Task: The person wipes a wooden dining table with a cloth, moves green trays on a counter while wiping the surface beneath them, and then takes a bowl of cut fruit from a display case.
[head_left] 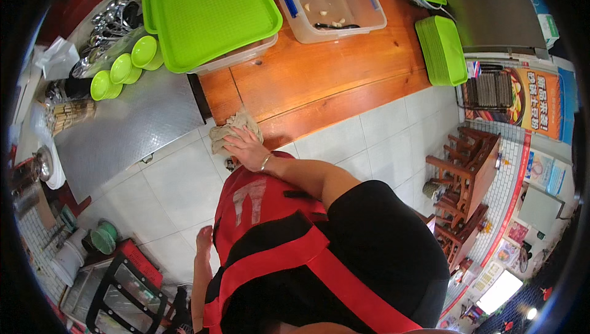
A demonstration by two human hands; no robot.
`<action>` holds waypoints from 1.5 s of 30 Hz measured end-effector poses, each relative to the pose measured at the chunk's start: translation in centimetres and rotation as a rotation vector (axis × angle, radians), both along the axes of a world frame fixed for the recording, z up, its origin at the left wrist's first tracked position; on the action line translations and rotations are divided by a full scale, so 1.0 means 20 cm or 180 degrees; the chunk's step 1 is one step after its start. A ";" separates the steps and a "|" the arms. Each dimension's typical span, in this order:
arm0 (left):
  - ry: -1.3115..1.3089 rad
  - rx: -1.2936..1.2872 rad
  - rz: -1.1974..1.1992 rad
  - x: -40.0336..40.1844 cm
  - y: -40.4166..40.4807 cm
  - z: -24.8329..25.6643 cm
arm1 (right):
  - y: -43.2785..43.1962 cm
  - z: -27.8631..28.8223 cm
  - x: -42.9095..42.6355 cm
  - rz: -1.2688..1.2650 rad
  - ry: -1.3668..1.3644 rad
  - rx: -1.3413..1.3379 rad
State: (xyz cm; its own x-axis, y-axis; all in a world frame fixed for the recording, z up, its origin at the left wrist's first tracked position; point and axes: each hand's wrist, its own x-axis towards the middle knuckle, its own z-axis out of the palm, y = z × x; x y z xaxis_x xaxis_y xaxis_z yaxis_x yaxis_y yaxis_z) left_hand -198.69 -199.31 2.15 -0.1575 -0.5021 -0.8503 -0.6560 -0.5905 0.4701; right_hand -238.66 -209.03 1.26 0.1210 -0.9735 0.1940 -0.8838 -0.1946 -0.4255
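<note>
My right hand (248, 148) lies with its fingers spread over a crumpled beige cloth (235, 130), pressing it on the near left corner of the wooden table (332, 71). A bracelet circles that wrist. My left hand (204, 240) hangs low beside the red apron (262, 200), seen edge-on; its fingers are partly hidden and nothing shows in it. Beyond the cloth, green plastic trays (216, 16) rest on a plastic box. To their right stands a clear plastic box (318, 34) with a black-handled utensil and several pale pieces like garlic cloves inside.
At the left is a metal counter (138, 126) with green bowls (124, 69), spoons (106, 25) and bundled wooden sticks (71, 115). A stack of green trays (440, 50) sits on the table's right end. Wooden stools (461, 172) stand to the right on the tiled floor (161, 195).
</note>
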 end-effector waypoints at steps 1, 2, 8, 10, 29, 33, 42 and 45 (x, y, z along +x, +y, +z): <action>-0.0087 0.0264 0.0328 -0.03 -0.08 -0.01 | 0.03 -0.05 -0.10 0.0409 -0.0163 0.0074; -0.0008 0.0335 0.0533 -0.06 -0.16 0.00 | 0.07 -0.12 -0.22 0.0805 -0.0308 0.0148; -0.0028 0.0111 0.0700 -0.21 -0.49 0.11 | 0.62 -0.24 -1.42 -0.3246 0.0354 0.1551; 0.0009 0.0117 0.0659 -0.28 -0.52 0.16 | 0.74 -0.13 -1.74 -0.5503 -0.0770 0.0823; 0.0149 -0.0057 0.0293 -0.43 -0.57 0.10 | 0.45 -0.15 -0.74 -0.2191 0.0606 0.0745; 0.0188 -0.0292 0.0262 -0.37 -0.51 0.08 | 0.33 -0.11 -0.45 0.0061 0.0166 0.0762; -0.0183 -0.0652 0.0025 -0.17 -0.49 0.13 | -0.55 -0.02 -0.18 -0.0509 0.0056 0.0178; -0.0122 -0.0482 0.0170 -0.07 -0.53 0.19 | -0.85 0.03 0.11 -0.0502 -0.0552 -0.0022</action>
State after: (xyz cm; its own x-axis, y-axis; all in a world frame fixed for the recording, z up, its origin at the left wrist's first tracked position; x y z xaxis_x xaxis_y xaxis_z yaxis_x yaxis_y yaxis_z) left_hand -200.04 -209.96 5.93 -0.0960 -0.6318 -0.7691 -0.6448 -0.5492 0.5316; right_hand -236.51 -225.93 1.93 -0.0683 -0.9763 0.2052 -0.8172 -0.0632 -0.5728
